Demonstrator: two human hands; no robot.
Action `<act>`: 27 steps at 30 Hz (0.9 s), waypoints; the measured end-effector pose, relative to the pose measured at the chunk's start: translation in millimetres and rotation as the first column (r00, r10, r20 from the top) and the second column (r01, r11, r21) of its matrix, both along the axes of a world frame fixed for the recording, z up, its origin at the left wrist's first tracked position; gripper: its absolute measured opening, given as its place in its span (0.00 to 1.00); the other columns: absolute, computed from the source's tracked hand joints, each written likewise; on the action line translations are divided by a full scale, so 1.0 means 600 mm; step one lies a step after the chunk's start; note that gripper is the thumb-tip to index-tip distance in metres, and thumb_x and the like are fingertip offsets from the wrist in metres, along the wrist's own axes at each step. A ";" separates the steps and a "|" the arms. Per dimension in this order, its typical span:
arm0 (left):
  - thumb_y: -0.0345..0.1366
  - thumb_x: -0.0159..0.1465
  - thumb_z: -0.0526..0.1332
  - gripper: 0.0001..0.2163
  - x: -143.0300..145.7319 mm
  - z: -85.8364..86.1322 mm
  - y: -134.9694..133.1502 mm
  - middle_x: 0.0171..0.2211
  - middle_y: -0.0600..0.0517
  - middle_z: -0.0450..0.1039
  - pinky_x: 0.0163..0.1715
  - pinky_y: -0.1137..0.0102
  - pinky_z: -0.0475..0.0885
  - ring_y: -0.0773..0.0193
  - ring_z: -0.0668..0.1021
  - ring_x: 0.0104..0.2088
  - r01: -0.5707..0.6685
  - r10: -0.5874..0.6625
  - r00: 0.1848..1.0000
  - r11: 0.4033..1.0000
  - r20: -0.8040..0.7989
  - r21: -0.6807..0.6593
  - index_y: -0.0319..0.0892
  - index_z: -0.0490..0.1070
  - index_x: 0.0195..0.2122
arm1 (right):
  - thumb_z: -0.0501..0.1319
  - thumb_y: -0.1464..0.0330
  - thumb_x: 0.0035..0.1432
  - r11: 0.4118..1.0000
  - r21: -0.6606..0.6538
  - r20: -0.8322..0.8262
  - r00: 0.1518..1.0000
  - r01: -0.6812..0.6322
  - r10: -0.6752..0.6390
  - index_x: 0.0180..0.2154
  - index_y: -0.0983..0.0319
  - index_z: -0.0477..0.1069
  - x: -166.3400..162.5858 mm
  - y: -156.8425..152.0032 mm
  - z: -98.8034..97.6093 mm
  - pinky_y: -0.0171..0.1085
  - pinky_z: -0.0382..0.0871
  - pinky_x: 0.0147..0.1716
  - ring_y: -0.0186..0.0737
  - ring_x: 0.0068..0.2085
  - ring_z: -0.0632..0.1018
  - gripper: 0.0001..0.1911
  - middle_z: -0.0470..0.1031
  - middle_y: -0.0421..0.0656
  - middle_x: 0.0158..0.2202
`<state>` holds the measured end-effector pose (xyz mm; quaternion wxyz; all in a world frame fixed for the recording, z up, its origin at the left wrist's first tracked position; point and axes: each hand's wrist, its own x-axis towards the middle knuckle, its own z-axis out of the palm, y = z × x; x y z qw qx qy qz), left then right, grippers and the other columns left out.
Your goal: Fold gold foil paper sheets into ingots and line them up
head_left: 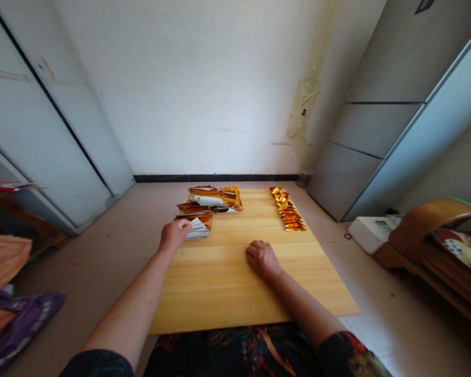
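Note:
My left hand [176, 233] reaches to the table's left edge. Its thumb and fingers are pinched at the near edge of a stack of whitish flat slips [198, 229], which look like paper or packets. Directly behind the slips lie brown and orange glossy wrappers [194, 209]. My right hand [262, 258] rests on the wooden table [227, 293] right of the middle, fingers curled in, and nothing shows in it. Farther off on the right, a row of shiny gold packets [289, 212] overlaps along the table's edge.
More orange packaging [231, 195] and a white roll-shaped packet [206, 200] lie at the table's far left. A white wall [204, 104] stands beyond. To the right are a grey refrigerator [361, 141], a white box [371, 233] and wooden furniture [419, 241]; a purple bag [31, 319] is at left.

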<state>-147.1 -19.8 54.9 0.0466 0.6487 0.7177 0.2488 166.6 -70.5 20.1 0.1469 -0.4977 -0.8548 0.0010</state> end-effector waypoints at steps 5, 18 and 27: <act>0.43 0.61 0.48 0.20 -0.005 0.006 -0.002 0.42 0.49 0.78 0.39 0.72 0.68 0.58 0.78 0.41 -0.048 0.046 0.998 0.998 0.047 0.050 0.43 0.76 0.43 | 0.55 0.71 0.61 1.000 0.007 -0.009 1.000 -0.004 0.004 0.31 0.61 0.73 0.000 0.000 0.000 0.34 0.54 0.35 0.36 0.38 0.70 0.09 0.73 0.43 0.35; 0.38 0.60 0.52 0.12 0.015 0.053 -0.004 0.38 0.49 0.78 0.46 0.68 0.65 0.58 0.76 0.41 0.004 0.014 0.998 0.965 -0.066 0.263 0.42 0.75 0.35 | 0.55 0.71 0.61 1.000 -0.005 -0.022 1.000 -0.008 0.008 0.32 0.61 0.73 0.000 0.000 0.002 0.34 0.55 0.36 0.36 0.38 0.70 0.09 0.73 0.43 0.35; 0.22 0.55 0.50 0.14 0.149 0.047 -0.081 0.40 0.53 0.78 0.59 0.56 0.52 0.60 0.72 0.51 0.351 -0.324 0.936 0.837 -0.136 0.421 0.45 0.71 0.27 | 0.54 0.73 0.57 0.997 -0.079 -0.219 0.976 0.000 -0.017 0.35 0.61 0.73 0.005 0.013 -0.011 0.33 0.62 0.38 0.36 0.38 0.73 0.09 0.74 0.43 0.35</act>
